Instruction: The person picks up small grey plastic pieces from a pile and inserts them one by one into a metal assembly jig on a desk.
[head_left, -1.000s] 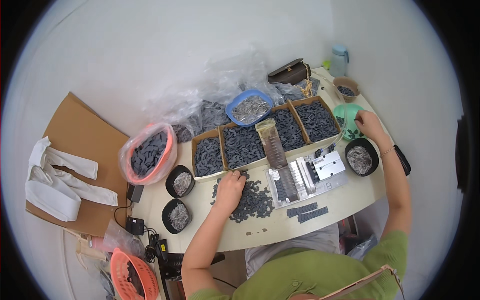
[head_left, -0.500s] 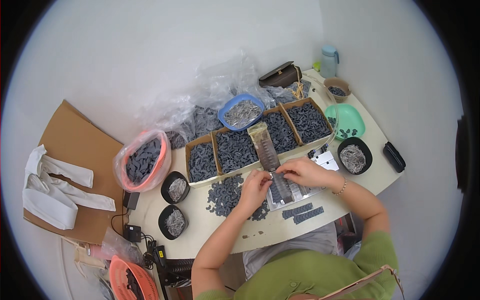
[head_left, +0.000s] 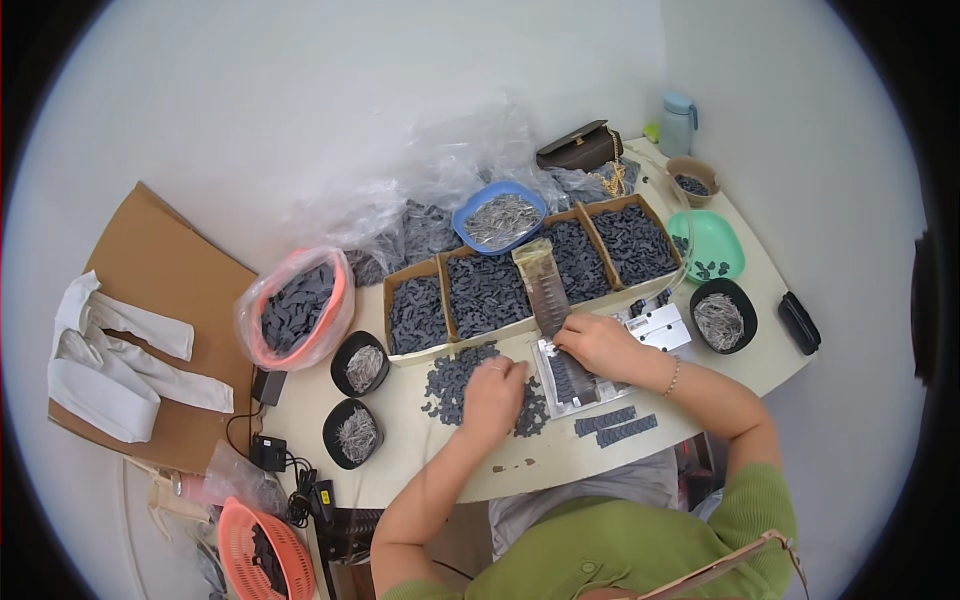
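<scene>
Grey: one pile at left hand, two strips near right hand; can't tell grips.

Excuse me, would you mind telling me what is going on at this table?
The person's left hand is at a loose pile of small dark pieces, while the right hand is at the metal fixture. Two dark strips lie just in front of the fixture, and a divided box stands behind it.

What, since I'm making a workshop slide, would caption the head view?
Left hand over loose dark pieces, right hand at the metal jig, a divided cardboard box behind them.
</scene>
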